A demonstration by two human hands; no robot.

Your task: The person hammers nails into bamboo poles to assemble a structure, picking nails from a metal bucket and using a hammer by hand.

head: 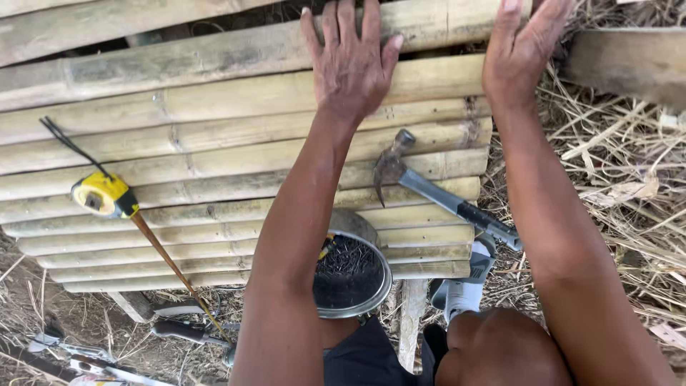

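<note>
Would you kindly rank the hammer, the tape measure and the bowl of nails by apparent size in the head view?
1. hammer, longest
2. bowl of nails, partly hidden by the left arm
3. tape measure, smallest

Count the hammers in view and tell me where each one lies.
1. The claw hammer lies on the bamboo slats between the person's forearms, head toward the left hand, handle running past the slats' right end. Others may be hidden under the arms.

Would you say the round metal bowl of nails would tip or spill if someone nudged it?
Probably heavy for its size: the metal bowl is heaped with dark nails. It likely tips easily, since it overhangs the edge of the bamboo slats. Loose nails would probably scatter.
</note>
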